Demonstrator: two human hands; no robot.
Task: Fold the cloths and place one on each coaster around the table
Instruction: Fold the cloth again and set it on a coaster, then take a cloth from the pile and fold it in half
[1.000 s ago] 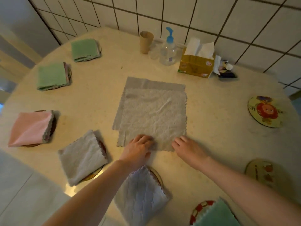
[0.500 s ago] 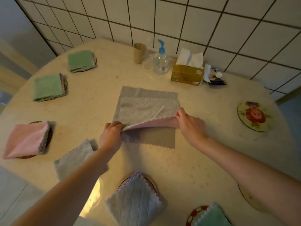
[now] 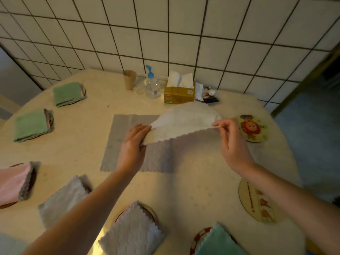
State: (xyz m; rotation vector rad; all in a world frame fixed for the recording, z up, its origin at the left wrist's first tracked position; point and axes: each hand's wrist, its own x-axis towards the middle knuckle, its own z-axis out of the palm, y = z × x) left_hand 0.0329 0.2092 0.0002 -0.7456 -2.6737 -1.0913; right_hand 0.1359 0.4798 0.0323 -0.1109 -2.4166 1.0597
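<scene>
Two hands lift one white cloth (image 3: 185,122)
Left hand (image 3: 133,144) and right hand (image 3: 232,142) pinch its corners; keep edges level, fold toward twelve o'clock.

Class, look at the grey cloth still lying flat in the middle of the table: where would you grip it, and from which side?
Pinch the grey cloth by the two corners of its near zigzag edge, coming from the near side. It lies flat and spread, and that edge is bare; the far part sits under the white cloth both hands hold.
</scene>
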